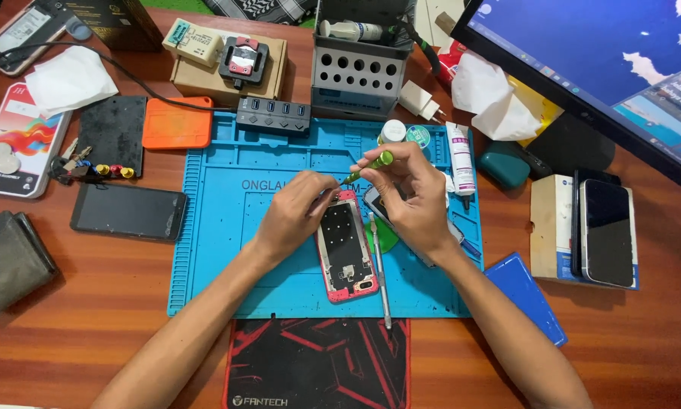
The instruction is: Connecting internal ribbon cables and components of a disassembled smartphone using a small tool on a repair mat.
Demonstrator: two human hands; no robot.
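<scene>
Head view, centre of the frame: opened red phone [345, 246] lying back-up on the blue repair mat [219, 227], inner plate exposed, camera end toward the lower edge. Left hand [299, 212] curled narrow over the phone's upper left corner, fingertips pressing the frame. Right hand [412, 197] closed around a green-handled screwdriver [369, 167], tip angled down to the phone's top edge. Just right of the phone, a thin metal pry tool [380, 273] lying lengthwise on the mat. At left on the wooden table [90, 303], a dark phone [128, 212] face up. Upper centre, a grey tool rack [359, 76]. Far right, another phone [607, 231] resting on a box, beneath the tilted monitor [605, 68].
</scene>
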